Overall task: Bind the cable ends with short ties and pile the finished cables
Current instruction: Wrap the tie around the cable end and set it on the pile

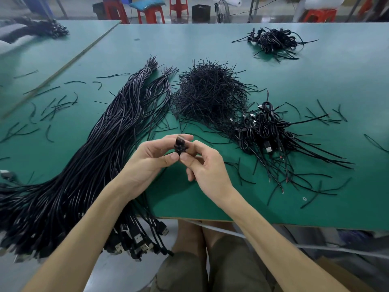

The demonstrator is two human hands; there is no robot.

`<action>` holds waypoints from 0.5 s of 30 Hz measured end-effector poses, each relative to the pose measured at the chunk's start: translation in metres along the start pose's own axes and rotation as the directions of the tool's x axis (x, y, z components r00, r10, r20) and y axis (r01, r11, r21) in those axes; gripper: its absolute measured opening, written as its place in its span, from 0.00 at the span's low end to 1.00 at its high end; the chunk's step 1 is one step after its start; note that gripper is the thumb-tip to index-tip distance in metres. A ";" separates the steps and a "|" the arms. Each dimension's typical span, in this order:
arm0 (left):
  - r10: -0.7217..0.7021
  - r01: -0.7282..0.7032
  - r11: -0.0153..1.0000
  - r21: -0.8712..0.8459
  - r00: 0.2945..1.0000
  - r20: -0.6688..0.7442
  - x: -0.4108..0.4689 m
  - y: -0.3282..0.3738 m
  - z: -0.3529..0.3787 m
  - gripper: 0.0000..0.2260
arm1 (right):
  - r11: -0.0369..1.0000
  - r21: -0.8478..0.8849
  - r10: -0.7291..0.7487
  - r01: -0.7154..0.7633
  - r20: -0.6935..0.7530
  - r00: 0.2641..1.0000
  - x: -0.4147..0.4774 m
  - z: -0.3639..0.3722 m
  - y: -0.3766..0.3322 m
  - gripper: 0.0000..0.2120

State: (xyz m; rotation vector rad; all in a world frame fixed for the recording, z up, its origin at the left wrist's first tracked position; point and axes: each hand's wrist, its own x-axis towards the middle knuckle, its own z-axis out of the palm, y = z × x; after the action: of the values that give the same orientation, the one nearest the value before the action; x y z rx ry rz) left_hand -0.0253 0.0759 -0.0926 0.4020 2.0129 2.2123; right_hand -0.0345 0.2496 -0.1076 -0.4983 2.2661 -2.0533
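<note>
Both hands meet above the green table point(210, 203), holding a small coiled black cable point(180, 146) between them. My left hand point(151, 160) grips the coil from the left with thumb and fingers curled round it. My right hand point(205, 165) pinches it from the right; whether a tie is on it is hidden. A heap of short black ties point(210, 93) lies behind the hands. To the left a long bundle of unbound black cables point(101, 148) runs over the table edge, USB plugs point(139, 243) hanging. A pile of finished coiled cables point(271, 131) sits to the right.
A second heap of coiled cables point(273, 42) lies at the far right. Loose ties point(54, 106) are scattered on the left and right of the table. Another dark cable bundle point(46, 28) sits far left. Red stools point(151, 11) stand beyond the table.
</note>
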 end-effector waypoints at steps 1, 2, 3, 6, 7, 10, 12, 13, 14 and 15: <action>0.009 -0.009 1.000 0.010 1.000 -0.004 -0.001 0.000 0.000 0.13 | 1.000 -0.006 -0.002 0.002 0.002 1.000 0.000 0.000 0.001 0.10; 0.023 -0.023 0.999 0.023 1.000 -0.002 -0.001 0.001 0.001 0.11 | 1.000 -0.012 -0.001 0.001 0.004 1.000 0.000 -0.001 0.002 0.10; 0.040 -0.040 0.998 0.041 0.999 0.000 -0.002 0.002 0.002 0.11 | 1.000 -0.016 0.003 -0.003 0.008 1.000 -0.001 -0.001 0.003 0.10; 0.090 -0.091 0.990 0.107 0.996 0.019 -0.003 0.002 0.004 0.22 | 1.000 -0.005 0.021 -0.021 0.015 1.000 0.000 -0.002 0.006 0.11; 0.097 -0.098 0.987 0.129 0.995 0.015 -0.002 0.002 0.004 0.26 | 1.000 -0.003 0.022 -0.022 0.015 1.000 0.000 -0.002 0.006 0.12; 0.113 -0.112 0.982 0.155 0.994 0.002 -0.001 -0.001 0.004 0.28 | 1.000 -0.006 0.023 -0.023 0.008 1.000 0.000 -0.001 0.006 0.13; 0.124 -0.121 0.983 0.136 0.992 -0.010 -0.001 -0.003 0.003 0.21 | 1.000 -0.016 0.023 -0.023 -0.014 1.000 -0.001 -0.001 0.005 0.14; 0.127 -0.123 0.984 0.127 0.992 -0.021 -0.001 -0.004 0.003 0.18 | 1.000 -0.017 0.022 -0.022 -0.022 1.000 -0.001 -0.001 0.004 0.14; 0.130 -0.124 0.985 0.123 0.991 -0.037 0.000 -0.004 0.003 0.15 | 1.000 -0.012 0.021 -0.022 -0.024 0.999 -0.001 -0.001 0.003 0.13; 0.129 -0.120 0.985 0.124 0.990 -0.064 0.001 -0.004 0.003 0.12 | 1.000 0.001 0.021 -0.021 -0.021 1.000 -0.001 -0.001 0.002 0.11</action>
State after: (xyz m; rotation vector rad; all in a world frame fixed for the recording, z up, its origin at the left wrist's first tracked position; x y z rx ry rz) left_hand -0.0255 0.0792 -0.0964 0.4807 2.2239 2.2127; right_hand -0.0342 0.2507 -0.1097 -0.4537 2.2715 -2.0593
